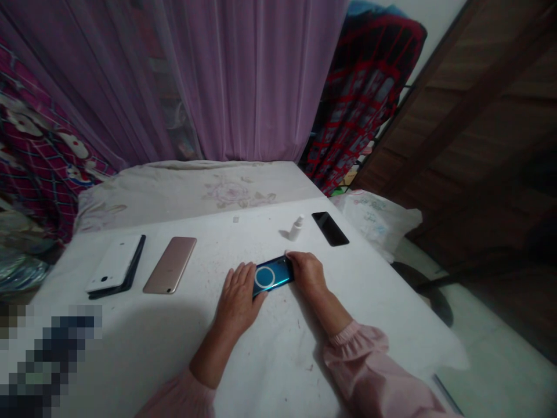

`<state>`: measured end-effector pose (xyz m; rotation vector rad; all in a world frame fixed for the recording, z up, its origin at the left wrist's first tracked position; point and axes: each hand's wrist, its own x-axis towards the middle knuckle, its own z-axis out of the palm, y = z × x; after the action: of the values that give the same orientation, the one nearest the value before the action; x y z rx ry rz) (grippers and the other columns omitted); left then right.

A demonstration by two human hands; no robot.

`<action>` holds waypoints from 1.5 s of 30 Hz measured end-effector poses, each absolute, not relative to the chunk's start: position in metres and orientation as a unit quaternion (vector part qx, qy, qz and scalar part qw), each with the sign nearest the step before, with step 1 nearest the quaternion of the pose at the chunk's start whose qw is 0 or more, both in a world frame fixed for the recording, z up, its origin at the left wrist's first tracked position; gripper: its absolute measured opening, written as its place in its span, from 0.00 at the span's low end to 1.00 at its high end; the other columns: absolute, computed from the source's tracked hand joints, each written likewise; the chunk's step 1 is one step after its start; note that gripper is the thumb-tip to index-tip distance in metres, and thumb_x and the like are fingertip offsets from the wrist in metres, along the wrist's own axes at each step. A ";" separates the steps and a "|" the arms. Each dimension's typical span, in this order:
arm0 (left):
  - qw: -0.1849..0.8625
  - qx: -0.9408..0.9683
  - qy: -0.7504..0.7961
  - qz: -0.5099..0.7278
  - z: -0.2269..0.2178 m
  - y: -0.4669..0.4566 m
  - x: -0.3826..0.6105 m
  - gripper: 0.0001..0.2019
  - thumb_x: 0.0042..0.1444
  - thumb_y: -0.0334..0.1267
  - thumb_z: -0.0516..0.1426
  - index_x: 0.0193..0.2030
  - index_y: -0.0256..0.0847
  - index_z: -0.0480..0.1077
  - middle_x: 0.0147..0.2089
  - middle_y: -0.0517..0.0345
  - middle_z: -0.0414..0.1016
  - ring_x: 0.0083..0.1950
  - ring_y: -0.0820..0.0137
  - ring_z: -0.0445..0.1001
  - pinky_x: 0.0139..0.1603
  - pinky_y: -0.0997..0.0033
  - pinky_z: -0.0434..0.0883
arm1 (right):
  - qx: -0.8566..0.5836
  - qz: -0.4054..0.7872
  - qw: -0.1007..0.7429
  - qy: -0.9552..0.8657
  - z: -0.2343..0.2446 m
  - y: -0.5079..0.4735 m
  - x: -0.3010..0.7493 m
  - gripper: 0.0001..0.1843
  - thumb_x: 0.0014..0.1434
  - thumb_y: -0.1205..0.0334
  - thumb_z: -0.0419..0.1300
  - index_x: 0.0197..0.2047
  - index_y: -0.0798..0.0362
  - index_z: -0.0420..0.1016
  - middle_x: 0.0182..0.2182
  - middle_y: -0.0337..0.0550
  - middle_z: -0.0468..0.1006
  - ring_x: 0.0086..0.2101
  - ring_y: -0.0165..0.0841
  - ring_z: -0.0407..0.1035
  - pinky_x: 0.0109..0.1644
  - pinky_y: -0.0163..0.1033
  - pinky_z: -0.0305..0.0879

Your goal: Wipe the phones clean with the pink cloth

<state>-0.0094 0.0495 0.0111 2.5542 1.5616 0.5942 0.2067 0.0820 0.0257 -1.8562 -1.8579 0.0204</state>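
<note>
A blue smartphone (pixel 273 276) lies back-up on the white table, with a pale ring showing on its back. My left hand (pixel 237 296) covers its left end, and my right hand (pixel 307 273) grips its right end. To the left lie a white phone (pixel 115 264) on a dark phone case (pixel 130 276) and a rose-gold phone (pixel 169 265). Beyond my hands stand a small white spray bottle (pixel 296 228) and a black phone (pixel 329 228), both apart from my hands.
The white table top (pixel 130 331) is speckled with faint marks. Floral bedding (pixel 195 194) lies along its far edge, below a purple curtain (pixel 235 75). A white plastic bag (pixel 378 220) sits past the right corner, and a wooden door (pixel 456 128) stands further right.
</note>
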 end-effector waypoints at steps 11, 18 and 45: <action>0.031 0.836 0.511 0.198 0.010 0.050 -0.009 0.27 0.64 0.46 0.50 0.66 0.35 0.56 0.65 0.41 0.65 0.68 0.53 0.60 0.67 0.46 0.56 | -0.695 -0.001 0.280 -0.662 0.020 0.040 0.211 0.13 0.62 0.66 0.55 0.42 0.49 0.82 0.38 0.45 0.83 0.37 0.37 0.76 0.42 0.38 0.69; 0.036 0.837 0.508 0.199 0.011 0.050 -0.009 0.28 0.63 0.46 0.50 0.66 0.34 0.56 0.65 0.41 0.66 0.68 0.52 0.60 0.67 0.46 0.57 | -0.661 -0.036 0.314 -0.681 0.011 0.022 0.214 0.15 0.61 0.69 0.53 0.43 0.50 0.81 0.39 0.45 0.83 0.36 0.37 0.75 0.42 0.40 0.71; 0.050 0.841 0.498 0.204 0.007 0.052 -0.012 0.29 0.63 0.47 0.50 0.67 0.36 0.54 0.66 0.42 0.64 0.69 0.53 0.59 0.67 0.45 0.56 | -0.599 0.002 0.379 -0.705 0.011 0.021 0.203 0.14 0.64 0.67 0.54 0.43 0.49 0.81 0.39 0.47 0.80 0.42 0.35 0.74 0.46 0.39 0.73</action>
<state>-0.0124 0.0522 0.0070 2.5620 1.5173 0.6226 0.2031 0.0208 0.0106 -1.5310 -1.8026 0.0041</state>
